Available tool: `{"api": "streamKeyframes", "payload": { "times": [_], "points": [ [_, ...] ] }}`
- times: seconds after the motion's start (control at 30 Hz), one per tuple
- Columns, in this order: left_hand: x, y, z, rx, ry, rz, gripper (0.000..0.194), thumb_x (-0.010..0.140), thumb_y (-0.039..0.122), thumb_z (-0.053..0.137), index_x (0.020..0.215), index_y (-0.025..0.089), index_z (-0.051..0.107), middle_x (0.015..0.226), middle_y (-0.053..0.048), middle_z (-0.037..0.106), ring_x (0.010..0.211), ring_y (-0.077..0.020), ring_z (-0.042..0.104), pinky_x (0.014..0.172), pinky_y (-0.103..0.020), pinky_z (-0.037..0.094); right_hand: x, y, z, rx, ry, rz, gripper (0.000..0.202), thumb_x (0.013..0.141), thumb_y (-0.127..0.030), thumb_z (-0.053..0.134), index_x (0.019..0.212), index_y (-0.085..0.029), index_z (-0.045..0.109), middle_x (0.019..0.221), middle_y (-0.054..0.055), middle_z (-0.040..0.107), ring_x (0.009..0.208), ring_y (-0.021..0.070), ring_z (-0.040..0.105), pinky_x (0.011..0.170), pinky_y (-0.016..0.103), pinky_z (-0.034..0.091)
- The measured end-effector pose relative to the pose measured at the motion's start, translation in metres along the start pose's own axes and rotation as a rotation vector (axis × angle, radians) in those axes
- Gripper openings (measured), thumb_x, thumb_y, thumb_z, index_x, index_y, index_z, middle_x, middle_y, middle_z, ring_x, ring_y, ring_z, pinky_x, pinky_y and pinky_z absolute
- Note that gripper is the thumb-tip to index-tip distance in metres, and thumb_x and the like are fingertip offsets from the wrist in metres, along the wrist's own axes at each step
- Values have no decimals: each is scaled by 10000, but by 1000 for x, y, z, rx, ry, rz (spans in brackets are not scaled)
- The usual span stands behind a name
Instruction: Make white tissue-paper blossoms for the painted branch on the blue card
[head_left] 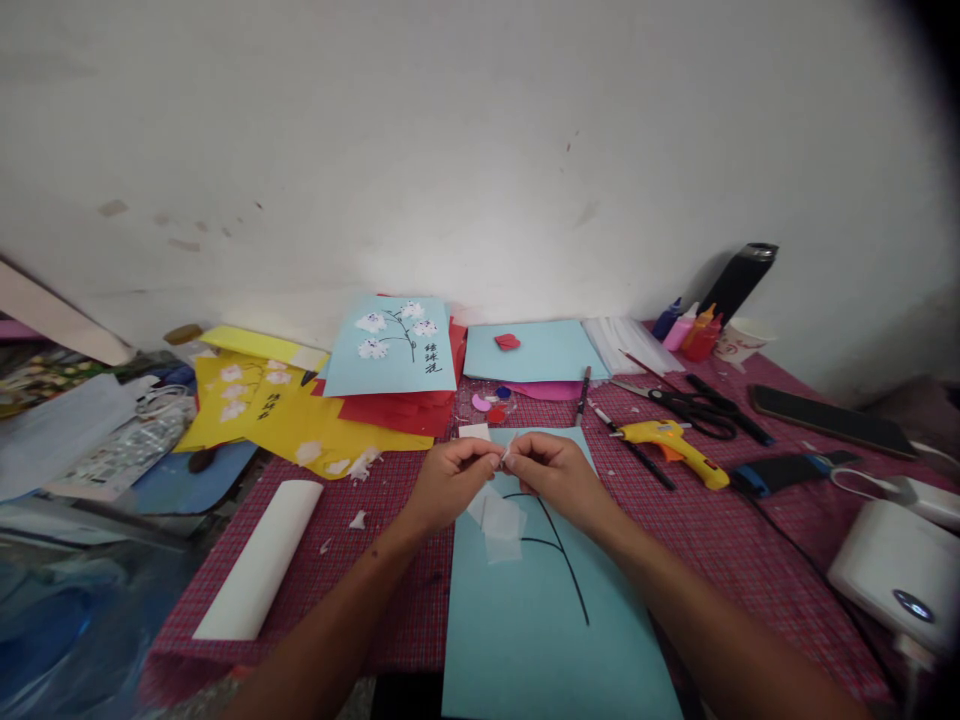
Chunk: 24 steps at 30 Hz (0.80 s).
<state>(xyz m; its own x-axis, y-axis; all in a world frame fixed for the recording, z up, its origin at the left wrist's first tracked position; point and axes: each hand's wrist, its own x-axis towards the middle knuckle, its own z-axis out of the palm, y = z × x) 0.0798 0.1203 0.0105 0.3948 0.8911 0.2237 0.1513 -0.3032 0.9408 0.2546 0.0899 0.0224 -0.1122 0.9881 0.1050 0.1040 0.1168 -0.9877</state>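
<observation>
Pale-blue rectangular paper (555,650) bears curved black stems (562,549) and thin white squares (504,530) but no blossom, while left hand (454,482) and right hand (561,478) pinch a small white scrap (508,451).

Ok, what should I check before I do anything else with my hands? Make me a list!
1. Left hand and right hand both at the white bit: ok, fingertips pinch together there.
2. Blue sheet in front of you: ok, it lies under your hands.
3. Nothing loose on the sheet: not ok, white squares lie by the black lines.
4. Scissors away from your fingers: ok, off to the right.
5. Glue gun cool: cannot tell, so maybe don't touch its tip.
</observation>
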Motion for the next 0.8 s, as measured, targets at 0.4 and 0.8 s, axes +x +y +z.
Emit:
{"api": "streamKeyframes", "payload": {
  "times": [0.4,0.8],
  "points": [
    [2,5,2,-130,22,-80,176,800,307,638,804,139,691,708,-28,660,662,-126,587,641,-242,463,0,5,0,-48,-37,-66,201,818,-322,605,686,-170,596,628,-23,539,558,105,476,520,224,368],
    [2,3,1,-177,115,-64,186,828,331,597,803,151,636,690,-9,618,640,-120,571,628,-238,451,-1,-2,-3,62,-90,17,157,763,-315,650,780,-167,603,661,-22,563,535,92,494,484,212,385]
  ]
}}
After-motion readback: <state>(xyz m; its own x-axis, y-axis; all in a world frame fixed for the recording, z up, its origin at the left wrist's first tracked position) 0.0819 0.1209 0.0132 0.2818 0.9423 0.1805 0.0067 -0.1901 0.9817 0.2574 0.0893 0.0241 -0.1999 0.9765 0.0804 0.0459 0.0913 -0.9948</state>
